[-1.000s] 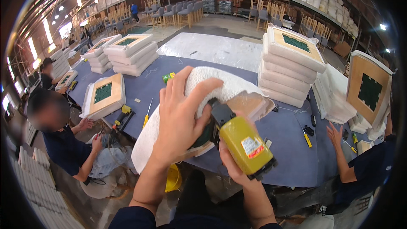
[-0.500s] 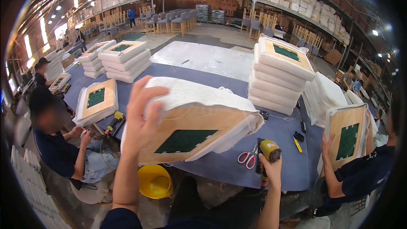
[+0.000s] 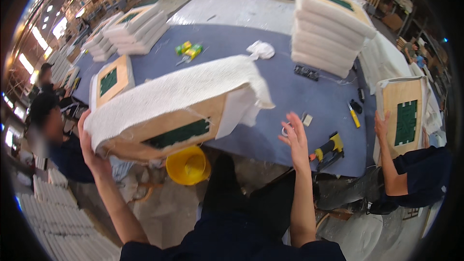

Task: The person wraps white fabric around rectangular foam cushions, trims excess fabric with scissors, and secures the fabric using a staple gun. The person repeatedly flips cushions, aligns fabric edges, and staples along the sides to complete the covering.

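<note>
My left hand (image 3: 93, 147) grips the left end of a padded seat cushion (image 3: 179, 99), holding it tilted above the table's near edge. White fabric wraps its side, and the wooden base with a dark green webbed opening (image 3: 179, 134) faces me. Loose fabric hangs from its right end. My right hand (image 3: 296, 140) is empty, fingers spread, to the right of the cushion. A pair of scissors (image 3: 285, 129) is partly hidden behind its fingers. Just right of that hand, a yellow-and-black staple gun (image 3: 331, 151) rests on the table's near edge.
Stacked cushions (image 3: 328, 34) stand at the back right, more (image 3: 135, 29) at the back left. On the blue table (image 3: 232, 38) lie green-yellow packets (image 3: 189, 50), a white cloth (image 3: 261, 49) and a yellow-handled screwdriver (image 3: 355, 116). A yellow bucket (image 3: 188, 166) is below. Co-workers sit on both sides.
My right hand has let go of the staple gun, which now lies on the table. The cushion has moved left in my left hand, uncovering the packets and white cloth. My view has tipped downward.
</note>
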The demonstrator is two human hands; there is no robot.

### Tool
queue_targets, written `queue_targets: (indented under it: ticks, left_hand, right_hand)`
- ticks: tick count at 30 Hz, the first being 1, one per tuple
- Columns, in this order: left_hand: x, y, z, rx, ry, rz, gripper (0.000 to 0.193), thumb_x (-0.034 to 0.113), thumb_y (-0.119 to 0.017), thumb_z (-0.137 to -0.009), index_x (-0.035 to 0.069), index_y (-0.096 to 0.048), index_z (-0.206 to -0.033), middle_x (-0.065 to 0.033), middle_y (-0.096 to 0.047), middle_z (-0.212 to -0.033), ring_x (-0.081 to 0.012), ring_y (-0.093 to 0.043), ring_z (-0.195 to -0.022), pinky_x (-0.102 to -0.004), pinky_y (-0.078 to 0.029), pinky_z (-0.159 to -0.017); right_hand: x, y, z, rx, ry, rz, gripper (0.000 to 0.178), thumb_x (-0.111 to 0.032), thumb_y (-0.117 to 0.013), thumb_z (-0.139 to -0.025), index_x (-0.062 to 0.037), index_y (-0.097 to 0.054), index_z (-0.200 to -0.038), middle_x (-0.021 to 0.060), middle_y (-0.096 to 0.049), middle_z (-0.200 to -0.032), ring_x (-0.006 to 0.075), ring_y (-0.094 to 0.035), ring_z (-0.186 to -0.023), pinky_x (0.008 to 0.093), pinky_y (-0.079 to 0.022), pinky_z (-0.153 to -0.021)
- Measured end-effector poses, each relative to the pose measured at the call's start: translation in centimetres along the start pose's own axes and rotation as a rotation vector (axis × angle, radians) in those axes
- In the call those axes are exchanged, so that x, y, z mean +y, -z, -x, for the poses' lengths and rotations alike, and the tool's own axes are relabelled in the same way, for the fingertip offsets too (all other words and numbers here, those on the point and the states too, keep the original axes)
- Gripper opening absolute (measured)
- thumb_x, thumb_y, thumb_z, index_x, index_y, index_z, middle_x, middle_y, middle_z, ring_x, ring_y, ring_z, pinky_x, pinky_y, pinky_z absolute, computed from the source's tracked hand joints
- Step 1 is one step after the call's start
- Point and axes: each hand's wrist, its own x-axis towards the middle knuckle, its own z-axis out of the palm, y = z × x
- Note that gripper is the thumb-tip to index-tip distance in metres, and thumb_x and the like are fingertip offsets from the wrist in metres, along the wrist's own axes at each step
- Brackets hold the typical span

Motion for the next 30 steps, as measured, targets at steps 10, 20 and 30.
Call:
queue_targets:
  ticks: [10, 20, 30]
  left_hand:
    - [0.8, -5.9, -1.6, -0.048, -0.294, 0.339, 0.054, 0.036, -0.052, -0.094, -0.002, -0.063, -0.13, -0.0207, -0.067, -0.125, -0.0306, -0.065, -0.114, -0.04, -0.048, -0.106]
    - [-27.2, -2.1, -3.4, -0.563, 0.231, -0.76, 0.083, 0.062, -0.052, -0.108, 0.0, -0.049, -0.162, -0.0279, -0.052, -0.163, -0.0369, -0.046, -0.155, -0.0456, -0.03, -0.129]
    - [-34.6, -6.6, 3.3, -0.311, 0.43, -1.268, 0.075, 0.065, -0.057, -0.101, 0.024, -0.042, -0.163, -0.0286, -0.063, -0.141, -0.0515, -0.065, -0.126, -0.0656, -0.047, -0.108]
  right_hand:
    - [-4.9, -6.2, 0.5, -0.164, 0.327, -0.494, 0.091, -0.067, -0.055, -0.105, -0.0108, -0.03, -0.172, 0.0152, -0.033, -0.176, 0.0379, -0.03, -0.163, 0.0674, -0.027, -0.13]
    - [12.9, 1.5, 12.4, -0.086, 0.17, 0.623, 0.052, 0.007, -0.045, -0.087, -0.0044, -0.071, -0.131, 0.0187, -0.066, -0.146, 0.0349, -0.058, -0.142, 0.0451, -0.044, -0.12]
    - [22.3, -2.9, 11.6, 0.303, -0.851, -0.277, 0.058, -0.051, -0.048, -0.113, -0.0068, -0.05, -0.15, 0.0172, -0.059, -0.152, 0.0325, -0.056, -0.14, 0.056, -0.044, -0.115]
